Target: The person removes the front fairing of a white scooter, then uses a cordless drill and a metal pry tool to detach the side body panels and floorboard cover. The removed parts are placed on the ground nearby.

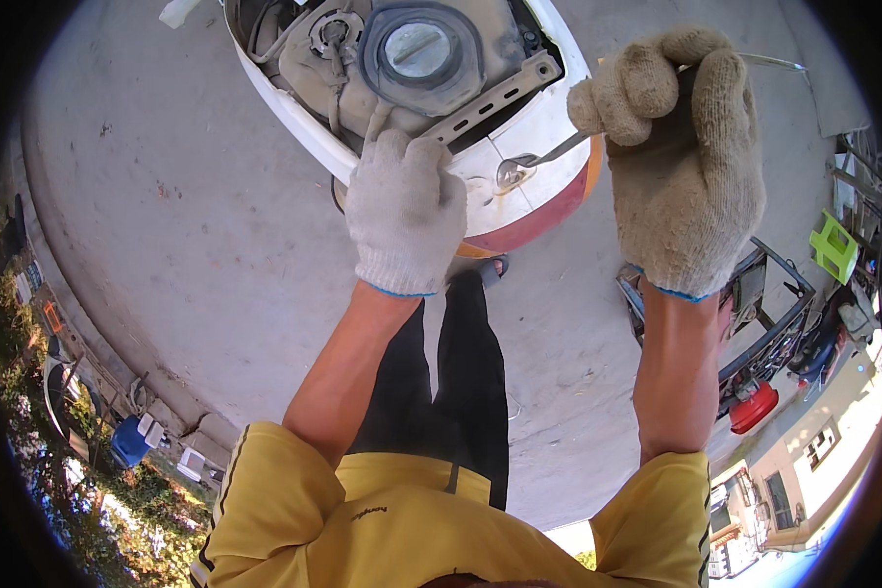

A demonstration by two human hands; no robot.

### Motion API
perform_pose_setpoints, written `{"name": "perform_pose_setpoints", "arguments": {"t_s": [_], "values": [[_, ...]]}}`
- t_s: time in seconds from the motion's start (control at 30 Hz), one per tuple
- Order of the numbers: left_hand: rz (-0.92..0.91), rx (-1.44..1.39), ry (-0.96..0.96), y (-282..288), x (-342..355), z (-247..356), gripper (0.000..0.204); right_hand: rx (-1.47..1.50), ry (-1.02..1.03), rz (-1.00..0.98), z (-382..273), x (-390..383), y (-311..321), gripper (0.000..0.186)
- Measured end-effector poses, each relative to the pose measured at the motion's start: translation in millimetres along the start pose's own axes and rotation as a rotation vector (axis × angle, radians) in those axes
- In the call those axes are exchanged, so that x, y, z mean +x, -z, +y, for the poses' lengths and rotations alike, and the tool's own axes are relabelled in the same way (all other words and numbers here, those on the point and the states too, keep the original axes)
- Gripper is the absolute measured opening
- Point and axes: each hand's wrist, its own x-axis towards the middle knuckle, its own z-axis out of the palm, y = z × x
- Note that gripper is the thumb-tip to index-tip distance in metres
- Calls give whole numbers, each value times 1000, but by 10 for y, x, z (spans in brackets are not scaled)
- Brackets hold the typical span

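My left hand (402, 211), in a pale knitted glove, is closed at the rim of a white scooter body (314, 137). Its fingertips are hidden, so what they grip cannot be made out. Raised to the right, my right hand (681, 167), in a dirtier glove, is closed around a thin metal rod (769, 62) whose end sticks out past the fingers. A flat metal strip (563, 147) runs from below that fist to a round metal fitting (513, 173) on the body. Whether strip and rod are one piece is hidden. Inside the body sits a dusty fuel tank (505, 59) with a round cap (417, 49).
A slotted metal bracket (495, 103) crosses the body opening. Red-orange lamp panels (529, 225) curve round its near end. On the concrete ground (167, 245) at right stand a metal frame (784, 265), a green plastic stool (833, 247) and a red object (755, 407). A curb (98, 338) lies at left.
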Motion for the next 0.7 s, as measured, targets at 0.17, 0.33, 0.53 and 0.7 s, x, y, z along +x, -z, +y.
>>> {"name": "perform_pose_setpoints", "arguments": {"t_s": [0.17, 0.33, 0.53, 0.7], "values": [[-68, 9, 31, 15, -8, -53, 17, -17, 151, 13, 330, 228, -272, 30], [-56, 7, 4, -24, -40, -108, 19, -139, 21, 36, 513, 176, -392, 30], [-52, -42, -10, -11, -66, -154, 21, -450, -113, 69, 668, -350, -570, 19], [-85, -132, 8, 75, -70, -154, 21, -604, 21, 7, 699, -562, -604, 15]]}}
